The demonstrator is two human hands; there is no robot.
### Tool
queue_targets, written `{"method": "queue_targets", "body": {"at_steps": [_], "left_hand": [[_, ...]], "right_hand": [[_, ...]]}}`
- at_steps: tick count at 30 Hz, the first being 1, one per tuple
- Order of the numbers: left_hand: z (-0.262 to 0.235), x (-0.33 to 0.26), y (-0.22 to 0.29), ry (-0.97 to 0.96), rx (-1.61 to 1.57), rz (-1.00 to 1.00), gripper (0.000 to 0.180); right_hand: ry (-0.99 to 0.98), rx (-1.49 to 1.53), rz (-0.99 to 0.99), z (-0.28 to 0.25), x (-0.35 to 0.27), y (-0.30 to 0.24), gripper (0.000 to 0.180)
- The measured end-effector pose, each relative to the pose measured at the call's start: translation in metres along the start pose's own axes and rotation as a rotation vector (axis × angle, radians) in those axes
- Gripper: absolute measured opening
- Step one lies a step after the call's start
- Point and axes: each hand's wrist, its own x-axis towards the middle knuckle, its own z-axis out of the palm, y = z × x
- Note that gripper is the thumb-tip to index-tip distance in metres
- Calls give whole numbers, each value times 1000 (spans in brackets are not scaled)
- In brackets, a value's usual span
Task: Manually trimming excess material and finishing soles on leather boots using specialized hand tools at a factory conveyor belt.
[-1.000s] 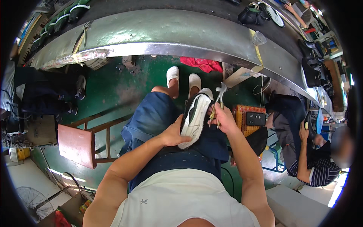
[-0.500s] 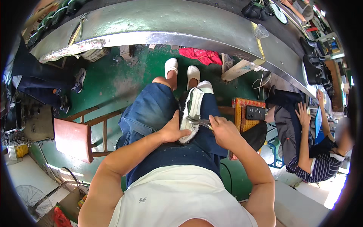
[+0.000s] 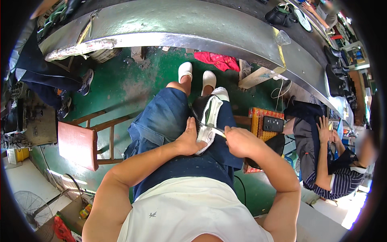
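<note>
The shoe (image 3: pixel 209 115) lies on the lap, twelve o'clock from the torso, outsole absent, seemingly mid-work; left hand's (image 3: pixel 188 140) fingers clasp it, right hand's (image 3: pixel 241 142) grip pincers (image 3: pixel 218 131) at its four o'clock.

Tool (image 3: pixel 218 132) part-hidden by right hand (image 3: pixel 241 142)

The left hand (image 3: pixel 188 139) steadies a black-and-white shoe (image 3: pixel 213 113), underside up, across the lap of blue shorts (image 3: pixel 157 113). The right hand (image 3: pixel 240 142) clasps metal pincers (image 3: pixel 218 132) whose head meets the shoe's underside. A brown-topped stool (image 3: pixel 78 145) stands at left; a black smartphone (image 3: pixel 273 124) lies at right. Beyond the feet, red cloth (image 3: pixel 217 61) lies beneath a metal-edged workbench (image 3: pixel 181 24).
</note>
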Motion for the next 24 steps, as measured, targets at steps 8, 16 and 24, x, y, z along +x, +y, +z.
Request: {"method": "queue_targets", "body": {"at_steps": [8, 16, 24], "left_hand": [[-12, -2, 9, 71, -1511, -272, 71], [10, 34, 6, 597, -576, -347, 62], [15, 32, 0, 603, -384, -119, 59]], "right_hand": [[-285, 65, -45, -6, 15, 2, 33], [301, 296, -155, 84, 24, 8, 24], [207, 190, -23, 41, -3, 25, 52]]}}
